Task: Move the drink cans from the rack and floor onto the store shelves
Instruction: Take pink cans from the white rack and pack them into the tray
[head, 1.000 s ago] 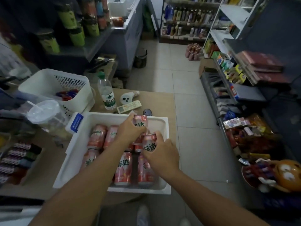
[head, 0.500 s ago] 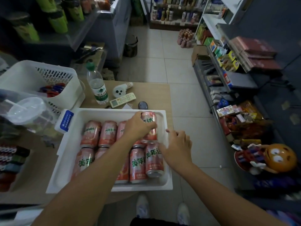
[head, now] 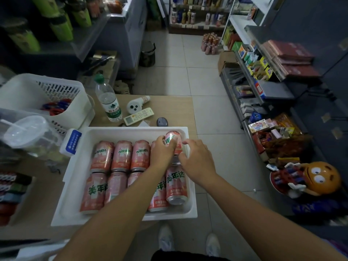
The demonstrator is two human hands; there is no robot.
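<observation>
Gripping a pink can at the upper right corner of the white tray, the left hand has its fingers curled round it. The right hand hovers just beside, fingers loosely bent, holding nothing. More cans lie in rows in the tray, lower middle of the frame.

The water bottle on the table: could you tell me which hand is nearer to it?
Left. The left hand, gripping a can, is to the right of the water bottle; the right hand lies farther right.
</observation>
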